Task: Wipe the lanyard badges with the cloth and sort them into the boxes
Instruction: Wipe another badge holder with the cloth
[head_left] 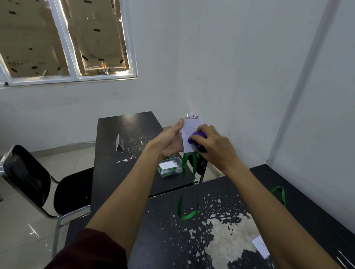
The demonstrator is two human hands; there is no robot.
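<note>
A person's two bare arms reach forward over a pair of worn black tables. The left hand (170,141) grips the left edge of a white rectangular badge card (190,135) between thumb and curled fingers, holding it upright in the air above the gap between the tables. The right hand (212,148) is closed around a bunched purple cloth (197,138), pressing it against the card's face and covering its lower right part. A dark handwritten mark shows on the uncovered part of the card. A metal clip (192,116) sits at the card's top edge.

A green ribbon lanyard (186,203) hangs from below the card in a long loop, its bottom near the surface of the near black table with peeling paint (171,248).

On the far black table (129,131), behind the left wrist, sits a clear plastic box (170,167) holding white cards and green ribbon. A small clear stand (118,145) is farther left.

At the near table's right side lie another white card (261,246) and a second green loop (280,193), partly hidden by the right forearm. A black chair with metal frame (42,186) stands at left.
</note>
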